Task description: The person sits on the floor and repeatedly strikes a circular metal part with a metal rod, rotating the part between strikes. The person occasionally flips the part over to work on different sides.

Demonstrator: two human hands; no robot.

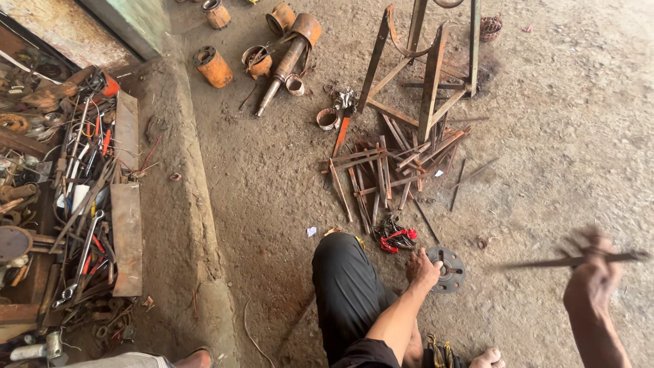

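I squat on a dirt floor, my knee in black trousers (344, 272) in front of me. My left hand (422, 268) rests on the edge of a round grey metal flange with bolt holes (449, 269) that lies flat on the ground. My right hand (593, 272) is raised at the right, blurred, gripped around a long thin metal rod (545, 262) that points left, level, above the ground and to the right of the flange.
A pile of rusty metal strips (388, 170) lies ahead under a rusty angle-iron stand (426, 68). A red and black bundle (395, 238) sits near my knee. Rusty cylinders and a shaft (283, 65) lie farther off. Left, a tray of spanners and tools (75, 204).
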